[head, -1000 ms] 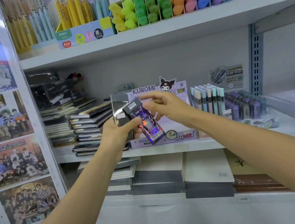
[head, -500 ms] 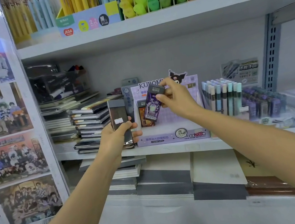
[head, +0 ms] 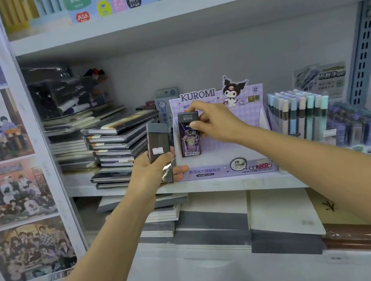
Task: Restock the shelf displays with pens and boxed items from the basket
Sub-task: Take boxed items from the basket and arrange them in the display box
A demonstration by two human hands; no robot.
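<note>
A person's right hand (head: pixel 216 123) has carried a small purple box (head: pixel 189 137) away from the left hand and down into the lilac display tray (head: pixel 226 169) on the middle shelf (head: pixel 212 186); half a second ago the box hung tilted in front of the tray's back card, and now it stands upright at the tray's left end with its foot at or near the tray floor. The fingers (head: pixel 195 123) of that hand pinch the box by its dark cap, thumb in front. The left hand (head: pixel 150 173) has stayed just left of the tray, its fingers wrapped around a stack of dark boxes (head: pixel 159 148) awaiting their turn. By this reading one box is nearly placed and several remain. To the right of the pinching fingers the tray floor lies bare across most of its width, giving ample room for more boxes; to their left the tray's side wall sits close. Behind them rises the back card, and past the tray's far wall a rack of pastel pens (head: pixel 298 113) crowds in. A pile of notebooks (head: pixel 116 147) stands just beyond the left hand.
</note>
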